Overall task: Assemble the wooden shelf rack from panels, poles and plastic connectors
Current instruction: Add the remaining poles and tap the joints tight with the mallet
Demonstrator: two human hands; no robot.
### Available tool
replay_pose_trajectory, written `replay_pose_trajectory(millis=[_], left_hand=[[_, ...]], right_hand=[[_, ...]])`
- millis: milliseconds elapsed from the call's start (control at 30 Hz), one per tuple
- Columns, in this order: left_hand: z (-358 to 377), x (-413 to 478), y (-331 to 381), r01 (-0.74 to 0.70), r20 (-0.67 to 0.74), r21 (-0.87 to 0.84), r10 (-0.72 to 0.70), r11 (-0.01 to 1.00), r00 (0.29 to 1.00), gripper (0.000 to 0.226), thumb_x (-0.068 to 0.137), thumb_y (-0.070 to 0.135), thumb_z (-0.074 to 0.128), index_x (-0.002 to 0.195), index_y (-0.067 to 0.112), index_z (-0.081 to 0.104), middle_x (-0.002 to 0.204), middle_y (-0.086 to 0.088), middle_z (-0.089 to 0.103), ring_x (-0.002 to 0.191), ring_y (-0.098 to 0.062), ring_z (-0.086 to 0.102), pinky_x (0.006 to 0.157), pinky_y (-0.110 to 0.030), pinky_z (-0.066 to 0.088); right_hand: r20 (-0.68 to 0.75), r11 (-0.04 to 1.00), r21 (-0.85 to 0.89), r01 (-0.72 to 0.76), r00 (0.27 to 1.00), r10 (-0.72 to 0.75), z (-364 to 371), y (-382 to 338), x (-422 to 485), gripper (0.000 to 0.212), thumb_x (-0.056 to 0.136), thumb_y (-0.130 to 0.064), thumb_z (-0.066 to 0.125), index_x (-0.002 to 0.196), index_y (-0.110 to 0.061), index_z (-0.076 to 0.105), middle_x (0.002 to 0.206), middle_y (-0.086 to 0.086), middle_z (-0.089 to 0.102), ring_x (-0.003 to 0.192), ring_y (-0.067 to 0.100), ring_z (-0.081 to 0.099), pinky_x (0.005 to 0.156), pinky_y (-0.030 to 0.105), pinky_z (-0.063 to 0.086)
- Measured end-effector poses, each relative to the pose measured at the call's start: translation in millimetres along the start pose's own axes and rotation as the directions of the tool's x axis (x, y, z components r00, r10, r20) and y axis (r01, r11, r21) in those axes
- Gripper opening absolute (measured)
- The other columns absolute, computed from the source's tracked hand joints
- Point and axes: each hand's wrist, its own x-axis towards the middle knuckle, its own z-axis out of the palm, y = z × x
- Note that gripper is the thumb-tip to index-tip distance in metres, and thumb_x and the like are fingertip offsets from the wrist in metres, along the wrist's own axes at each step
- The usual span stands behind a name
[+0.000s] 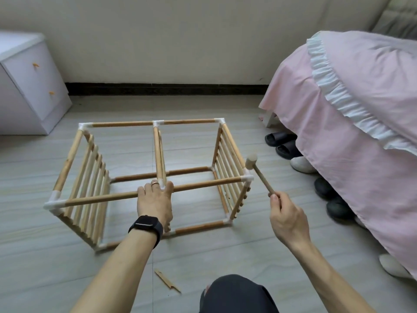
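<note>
The wooden rack [126, 124] lies on its side on the floor, with slatted panels at its left end [90, 177], middle and right end [228, 163] joined by brown poles and white plastic connectors. My left hand [155, 199], with a watch on its wrist, grips the near top pole [203, 184] at the middle connector. My right hand [285, 213] holds the handle of a small wooden mallet [251, 160]. The mallet head hangs just above the near right corner connector [247, 178].
A white drawer cabinet [27, 86] stands at the back left. A bed with a pink cover [361, 132] fills the right side, with several slippers [286, 145] along its foot. A wood splinter [167, 280] lies on the floor by my knee [234, 294].
</note>
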Motion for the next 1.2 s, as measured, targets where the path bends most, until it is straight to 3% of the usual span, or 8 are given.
replay_pose_trajectory(millis=[133, 267, 433, 567, 800, 933, 1067, 1200], left_hand=[[0, 0, 0, 0.008, -0.009, -0.006, -0.008, 1.000, 1.000, 0.046, 0.096, 0.024, 0.049, 0.137, 0.027, 0.029, 0.128, -0.010, 0.047, 0.116, -0.027, 0.046, 0.103, -0.042, 0.036], [2, 0, -1, -0.005, -0.009, -0.003, 0.004, 1.000, 1.000, 0.047, 0.094, 0.023, 0.050, 0.136, 0.028, 0.029, 0.126, -0.010, 0.047, 0.115, -0.027, 0.046, 0.102, -0.042, 0.036], [-2, -1, -7, -0.061, 0.040, -0.037, 0.062, 0.997, 0.997, 0.057, 0.090, 0.027, 0.059, 0.137, 0.029, 0.027, 0.130, -0.011, 0.046, 0.118, -0.028, 0.045, 0.105, -0.042, 0.035], [-24, 9, -45, -0.126, 0.231, -0.202, 0.172, 0.971, 0.958, 0.070, 0.098, 0.032, 0.052, 0.155, 0.042, 0.012, 0.152, -0.010, 0.038, 0.137, -0.032, 0.037, 0.111, -0.047, 0.035], [-53, 0, -180, 0.136, 0.230, -0.141, -0.101, 0.981, 0.968, 0.077, 0.094, 0.052, 0.059, 0.157, 0.038, 0.017, 0.161, -0.007, 0.028, 0.146, -0.030, 0.027, 0.114, -0.052, 0.033], [-14, -34, -242, 0.382, 0.314, -0.572, -0.237, 0.726, 0.919, 0.089, 0.092, 0.038, 0.068, 0.159, 0.024, 0.013, 0.155, -0.017, 0.032, 0.141, -0.038, 0.034, 0.112, -0.047, 0.037], [39, -53, -250, 0.388, 0.283, -0.747, -0.269, 0.540, 0.921, 0.032, 0.103, 0.032, 0.053, 0.131, 0.018, 0.049, 0.131, -0.010, 0.061, 0.123, -0.029, 0.057, 0.097, -0.040, 0.048], [66, -53, -236, 0.375, 0.216, -0.822, -0.374, 0.429, 0.902, 0.012, 0.108, 0.030, 0.039, 0.112, 0.025, 0.048, 0.098, -0.006, 0.066, 0.084, -0.019, 0.062, 0.062, -0.033, 0.046]], right_hand=[[0.080, 0.989, -0.146, -0.015, 0.996, 0.026, 4, -2, 0, 0.030, 0.107, -0.036, 0.032, 0.104, -0.022, 0.057, 0.078, -0.002, 0.056, 0.077, 0.031, 0.053, 0.066, 0.039, 0.036], [-0.076, 0.999, 0.037, 0.010, 0.997, -0.007, 3, -1, -7, 0.025, 0.107, -0.032, 0.036, 0.103, -0.021, 0.058, 0.076, -0.005, 0.061, 0.069, 0.024, 0.051, 0.063, 0.039, 0.035], [0.145, 0.995, -0.087, -0.057, 0.987, 0.069, 2, 0, -5, 0.035, 0.107, -0.038, 0.032, 0.104, -0.023, 0.063, 0.085, 0.001, 0.067, 0.078, 0.027, 0.054, 0.070, 0.042, 0.041], [0.158, 0.993, 0.087, 0.073, 0.984, -0.087, 13, -30, -14, 0.025, 0.106, -0.036, 0.038, 0.098, -0.029, 0.060, 0.071, -0.007, 0.065, 0.067, 0.010, 0.060, 0.058, 0.031, 0.044], [0.352, 0.898, 0.322, 0.301, 0.842, -0.408, 70, -117, -42, 0.020, 0.108, -0.027, 0.043, 0.092, -0.026, 0.055, 0.067, 0.006, 0.059, 0.056, 0.014, 0.053, 0.048, 0.025, 0.043], [0.445, 0.838, 0.376, 0.396, 0.715, -0.538, 101, -166, -49, 0.019, 0.109, -0.029, 0.041, 0.097, -0.028, 0.056, 0.063, -0.002, 0.052, 0.052, 0.007, 0.050, 0.047, 0.025, 0.039], [0.491, 0.799, 0.332, 0.502, 0.631, -0.601, 126, -210, -51, 0.022, 0.109, -0.034, 0.039, 0.103, -0.025, 0.059, 0.071, -0.001, 0.061, 0.059, 0.013, 0.056, 0.053, 0.027, 0.042], [0.376, 0.711, 0.445, 0.545, 0.607, -0.700, 139, -251, -57, 0.021, 0.108, -0.032, 0.041, 0.098, -0.026, 0.059, 0.060, -0.003, 0.056, 0.050, 0.011, 0.052, 0.045, 0.026, 0.037]])
